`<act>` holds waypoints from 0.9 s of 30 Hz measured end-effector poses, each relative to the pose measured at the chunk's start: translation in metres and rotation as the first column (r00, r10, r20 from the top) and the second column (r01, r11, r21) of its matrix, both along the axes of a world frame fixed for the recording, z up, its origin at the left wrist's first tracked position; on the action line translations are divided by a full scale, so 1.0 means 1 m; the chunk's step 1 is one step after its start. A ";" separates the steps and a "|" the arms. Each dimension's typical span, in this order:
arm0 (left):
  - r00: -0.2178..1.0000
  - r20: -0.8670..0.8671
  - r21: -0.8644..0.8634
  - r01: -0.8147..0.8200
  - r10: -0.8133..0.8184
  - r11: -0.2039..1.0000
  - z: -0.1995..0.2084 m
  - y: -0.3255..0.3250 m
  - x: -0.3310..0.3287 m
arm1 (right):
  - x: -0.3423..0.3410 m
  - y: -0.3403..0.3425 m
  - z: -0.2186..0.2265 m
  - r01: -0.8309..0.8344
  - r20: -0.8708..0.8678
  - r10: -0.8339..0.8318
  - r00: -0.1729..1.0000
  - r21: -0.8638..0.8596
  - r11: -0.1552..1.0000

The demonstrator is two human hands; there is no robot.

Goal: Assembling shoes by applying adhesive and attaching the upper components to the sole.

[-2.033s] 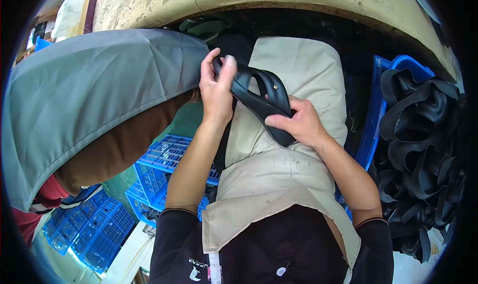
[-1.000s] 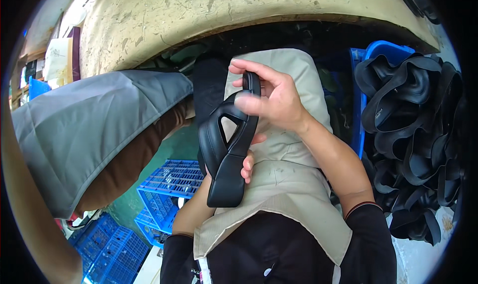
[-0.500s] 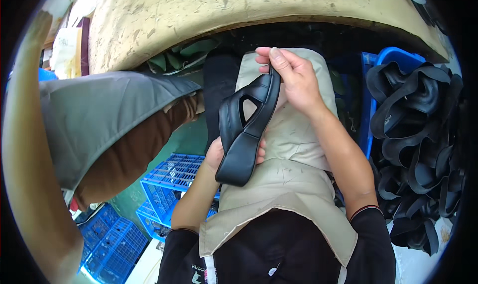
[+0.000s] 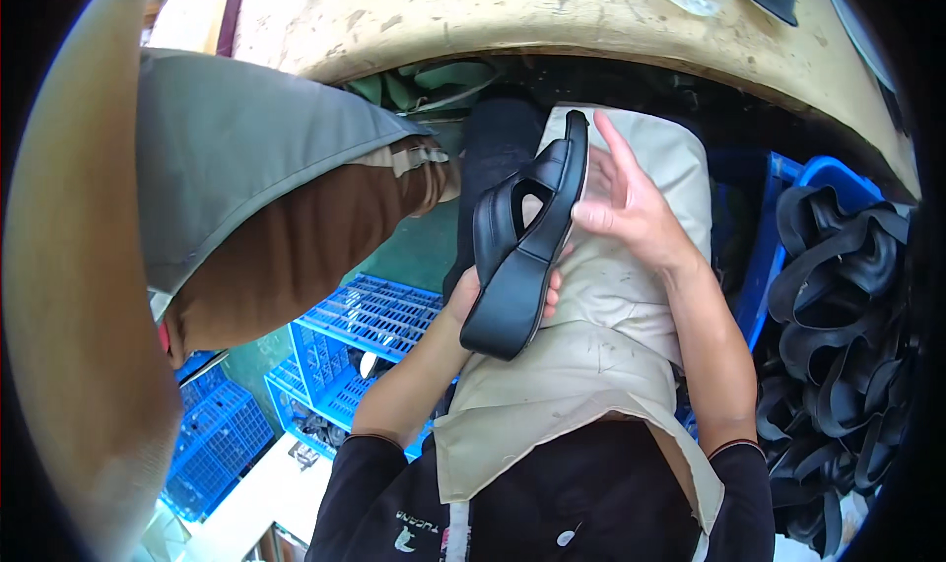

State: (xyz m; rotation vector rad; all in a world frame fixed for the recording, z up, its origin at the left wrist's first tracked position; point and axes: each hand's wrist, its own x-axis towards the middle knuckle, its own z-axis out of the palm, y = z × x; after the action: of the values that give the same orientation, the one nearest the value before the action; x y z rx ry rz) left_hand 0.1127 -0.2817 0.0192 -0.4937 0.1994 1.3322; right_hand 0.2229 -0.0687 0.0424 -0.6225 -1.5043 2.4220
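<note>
A black wedge-soled sandal with crossed straps is held on its side over my lap, thick heel toward me and toe pointing away. My left hand wraps round the heel from below; its fingertips show at the right edge of the sole, the palm hidden behind it. My right hand is beside the front half of the sandal, fingers stretched upward and thumb spread out toward the sole edge. Whether the thumb touches it I cannot tell. Beneath them lies my beige apron.
A worn pale worktable curves across the far side. At right, a blue bin stands beside piled black straps. Blue crates are on the floor at left. Another person's grey apron and arm are close on the left.
My right hand has let go of the sandal's toe, slid down along its side and spread its fingers. My left hand keeps hold of the heel. The whole view has shifted.
</note>
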 end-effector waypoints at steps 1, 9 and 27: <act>1.000 -0.012 0.062 -0.018 0.018 0.998 -0.002 -0.003 -0.004 | -0.005 -0.009 -0.001 -0.017 -0.020 0.016 1.000 -0.075 0.997; 0.989 -0.133 -0.127 -0.079 0.062 0.989 -0.007 -0.024 -0.022 | -0.026 -0.051 0.003 -0.080 0.139 0.083 0.987 -0.026 0.996; 0.979 -0.203 -0.234 -0.034 -0.014 0.972 -0.004 0.010 -0.028 | -0.005 -0.017 0.005 -0.104 0.236 0.088 0.968 0.057 0.993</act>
State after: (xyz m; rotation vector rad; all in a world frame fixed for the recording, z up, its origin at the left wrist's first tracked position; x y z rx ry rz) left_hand 0.0845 -0.2721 0.0153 -0.5592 0.5306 1.3759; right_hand 0.2177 -0.0861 0.0474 -0.8651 -1.7383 2.4250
